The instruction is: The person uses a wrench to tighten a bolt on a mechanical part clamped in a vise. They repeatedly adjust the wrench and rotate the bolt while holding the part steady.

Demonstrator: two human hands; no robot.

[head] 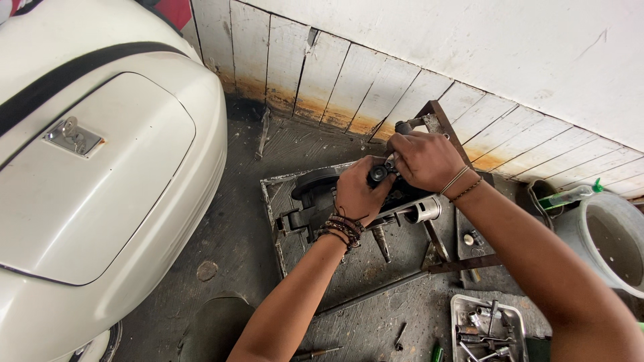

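A dark, greasy engine part [315, 198] lies on a flat metal tray [349, 268] on the wooden floor. My left hand [359, 194], with beaded bands at the wrist, grips the part's upper middle. My right hand [422, 159] closes over the same part from above, beside a small round black fitting [378, 173]. A shiny silver cylinder [422, 210] sticks out below my right wrist. A metal rod [381, 243] points down from under my left hand.
A white scooter body panel [100, 174] with a key in its lock [70, 131] fills the left. A grey bucket [607, 234] and a green-capped bottle [570, 195] stand right. A small tin with several sockets and bits [486, 325] sits at the bottom. A white plank wall [376, 80] runs behind.
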